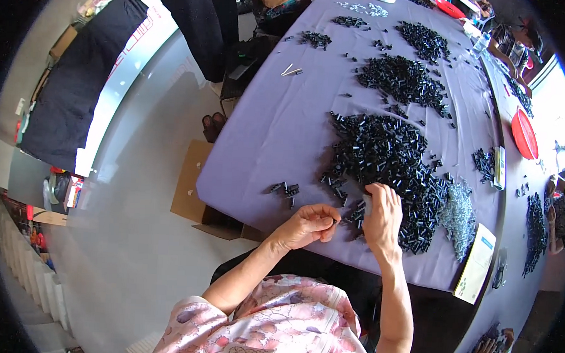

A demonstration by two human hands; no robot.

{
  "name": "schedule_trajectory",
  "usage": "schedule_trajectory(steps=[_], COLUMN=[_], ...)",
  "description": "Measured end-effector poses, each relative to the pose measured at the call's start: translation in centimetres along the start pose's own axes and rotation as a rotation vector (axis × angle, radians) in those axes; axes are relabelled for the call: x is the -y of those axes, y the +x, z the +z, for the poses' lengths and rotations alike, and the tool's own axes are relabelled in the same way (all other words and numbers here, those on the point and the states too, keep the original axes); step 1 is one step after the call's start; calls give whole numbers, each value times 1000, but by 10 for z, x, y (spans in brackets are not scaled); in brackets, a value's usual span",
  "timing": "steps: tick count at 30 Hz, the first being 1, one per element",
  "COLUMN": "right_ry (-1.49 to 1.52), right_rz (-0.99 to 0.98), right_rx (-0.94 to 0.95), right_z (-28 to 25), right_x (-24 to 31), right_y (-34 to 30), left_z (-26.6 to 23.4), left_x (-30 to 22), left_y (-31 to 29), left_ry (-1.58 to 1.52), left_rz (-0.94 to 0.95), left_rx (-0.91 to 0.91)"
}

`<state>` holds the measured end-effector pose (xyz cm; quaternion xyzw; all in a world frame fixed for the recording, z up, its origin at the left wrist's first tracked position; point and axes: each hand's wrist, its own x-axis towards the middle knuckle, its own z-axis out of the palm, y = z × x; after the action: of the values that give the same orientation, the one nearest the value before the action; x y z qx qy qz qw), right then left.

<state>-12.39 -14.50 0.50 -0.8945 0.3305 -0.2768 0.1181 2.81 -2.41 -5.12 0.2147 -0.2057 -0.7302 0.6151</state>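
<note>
My left hand (pixel 309 225) is closed in a pinch above the near edge of the table, with a small black piece (pixel 335 221) between thumb and fingertips. My right hand (pixel 383 217) is over the near left side of a big heap of small black tube-like pieces (pixel 384 146). Its fingers are curled together, and a pale, greyish patch shows beside the thumb side; what it is, I cannot make out. A few loose black pieces (pixel 286 190) lie left of the heap. Small clear pieces (pixel 459 216) are piled along its right side.
A purple cloth (pixel 259 137) covers the table. More black heaps (pixel 403 79) lie farther back. Two thin pale sticks (pixel 291 71) rest at left. At right are a pale yellow box (pixel 475 264) and a red basket (pixel 524 133). An open cardboard box (pixel 191 182) stands below. Other people's hands (pixel 486 352) work at right.
</note>
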Motion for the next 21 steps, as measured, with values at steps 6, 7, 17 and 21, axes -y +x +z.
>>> schedule_trajectory(steps=[6,7,17,21], right_ry=[249,285,542,613], right_rz=[186,206,133,156], right_rx=[-212,-201,-56,-70], right_z=[-37,-40,-14,-2], right_x=[-9,-10,28,32], right_y=[-37,-42,-76,-87], left_z=[5,7,18,16], left_x=[-3,-3,3,2], left_y=[3,4,21,19], left_ry=[9,13,180,246], left_rz=[13,18,-59,-68], left_rx=[-30,-66,-42,24])
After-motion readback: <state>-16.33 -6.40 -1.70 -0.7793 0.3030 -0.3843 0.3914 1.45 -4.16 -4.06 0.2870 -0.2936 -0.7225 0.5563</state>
